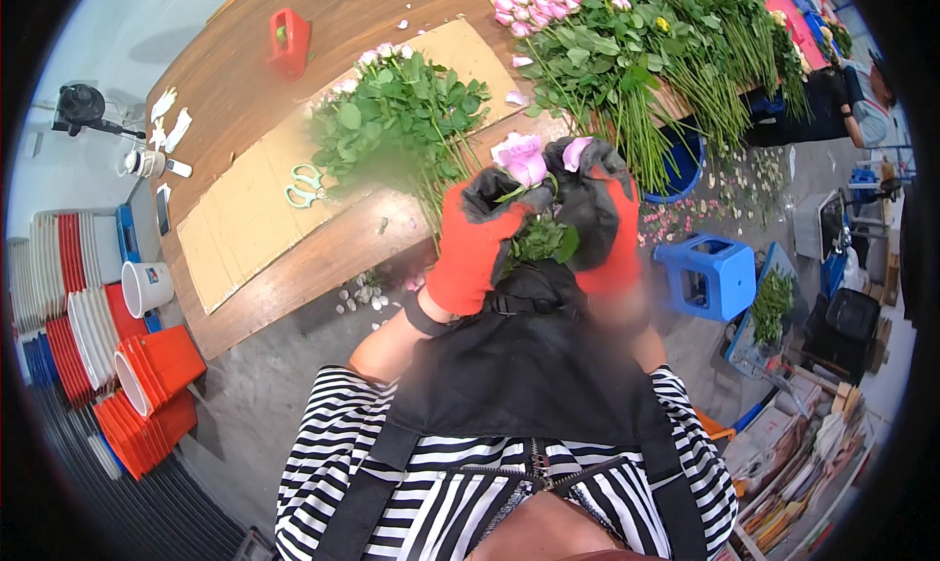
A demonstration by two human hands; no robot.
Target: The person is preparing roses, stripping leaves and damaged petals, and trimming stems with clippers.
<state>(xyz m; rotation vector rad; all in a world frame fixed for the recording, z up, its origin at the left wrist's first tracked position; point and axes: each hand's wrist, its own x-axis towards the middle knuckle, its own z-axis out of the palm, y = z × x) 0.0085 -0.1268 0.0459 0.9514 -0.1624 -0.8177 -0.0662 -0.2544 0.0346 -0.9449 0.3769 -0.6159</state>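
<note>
One pink rose (521, 160) is held by the gloved left hand (494, 201) while a petal (576, 154) is pinched in the right hand (593, 209), apparently mid-plucking, its release seemingly called for.

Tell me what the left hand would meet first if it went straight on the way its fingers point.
Most likely the right hand: the left hand points across toward it, below the rose, though depth between them is unclear.
</note>
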